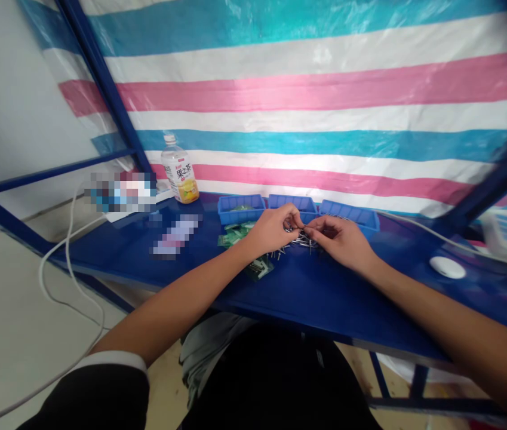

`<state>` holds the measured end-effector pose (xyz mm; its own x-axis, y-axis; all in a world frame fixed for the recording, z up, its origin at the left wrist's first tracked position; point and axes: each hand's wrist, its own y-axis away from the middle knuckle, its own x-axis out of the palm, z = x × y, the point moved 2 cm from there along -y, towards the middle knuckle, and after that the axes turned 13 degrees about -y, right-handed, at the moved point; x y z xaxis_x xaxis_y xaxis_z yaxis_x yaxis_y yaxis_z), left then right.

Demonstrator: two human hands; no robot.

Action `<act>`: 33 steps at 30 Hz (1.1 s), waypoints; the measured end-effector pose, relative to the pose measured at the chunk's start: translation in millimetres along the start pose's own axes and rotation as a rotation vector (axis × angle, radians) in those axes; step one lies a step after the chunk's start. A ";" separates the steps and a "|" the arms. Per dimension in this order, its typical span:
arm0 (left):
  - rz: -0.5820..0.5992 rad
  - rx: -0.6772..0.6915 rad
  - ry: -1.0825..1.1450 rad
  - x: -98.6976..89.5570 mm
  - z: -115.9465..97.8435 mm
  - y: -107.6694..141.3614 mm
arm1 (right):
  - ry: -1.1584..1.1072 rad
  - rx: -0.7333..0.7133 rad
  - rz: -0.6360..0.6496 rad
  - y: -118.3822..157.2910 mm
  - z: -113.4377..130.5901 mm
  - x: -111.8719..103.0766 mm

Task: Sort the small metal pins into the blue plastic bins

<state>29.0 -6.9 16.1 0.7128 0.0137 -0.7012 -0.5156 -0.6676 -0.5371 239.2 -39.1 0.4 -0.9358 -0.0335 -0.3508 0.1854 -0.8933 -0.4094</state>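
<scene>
Above the blue table (325, 298), my left hand (275, 230) and my right hand (340, 239) meet fingertip to fingertip. Both are closed in a pinch, and whatever small thing lies between the fingers is too small to make out. Directly below them is a loose pile of thin metal pins (306, 241), perhaps rivets or screws, partly covered by the fingers. Green-tinted small plastic packets (235, 234) lie left of the pile, partly behind my left wrist. A clear packet with metal pieces (260, 267) rests nearer me, under the left forearm.
Three blue bins line the back: a left bin (240, 216), a middle bin (292, 202) and a right bin (356, 218). A drink bottle (181, 173) stands back left. A white oval object (447, 267) lies at right. White cables (70, 239) hang off the left side.
</scene>
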 end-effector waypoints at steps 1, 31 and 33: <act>0.000 0.004 0.006 -0.1 -0.4 0.3 | 0.024 0.003 0.008 -0.2 -0.8 -0.7; 0.300 0.143 -0.406 10.8 13.0 3.6 | -0.170 0.224 -0.128 -34.4 -18.5 -10.1; 0.290 0.131 -0.393 10.0 11.3 4.3 | 0.062 0.108 -0.045 -30.5 -13.6 -12.6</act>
<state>28.6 -1.2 1.4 0.3113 0.1372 -0.9404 -0.7391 -0.5871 -0.3303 249.4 -5.4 5.8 -0.9215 0.0321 -0.3870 0.1076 -0.9365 -0.3338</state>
